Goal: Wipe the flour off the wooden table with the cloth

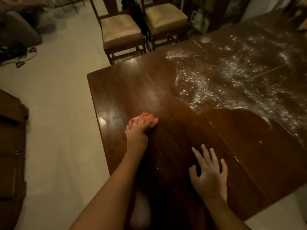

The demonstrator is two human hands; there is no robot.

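A dark wooden table (126,90) fills the middle and right of the head view. White flour (207,87) lies scattered over its far right part, with a curved edge where bare wood begins. My left hand (137,131) grips a bunched pink cloth (149,120) and presses it on the table near the left edge. My right hand (209,173) lies flat on the bare wood nearer to me, fingers spread and straight, holding nothing.
Two wooden chairs with beige seats (121,27) (164,15) stand beyond the table's far edge. Pale floor (54,97) runs along the left side. Dark wooden furniture (11,146) sits at the far left. Cables lie on the floor at upper left (21,58).
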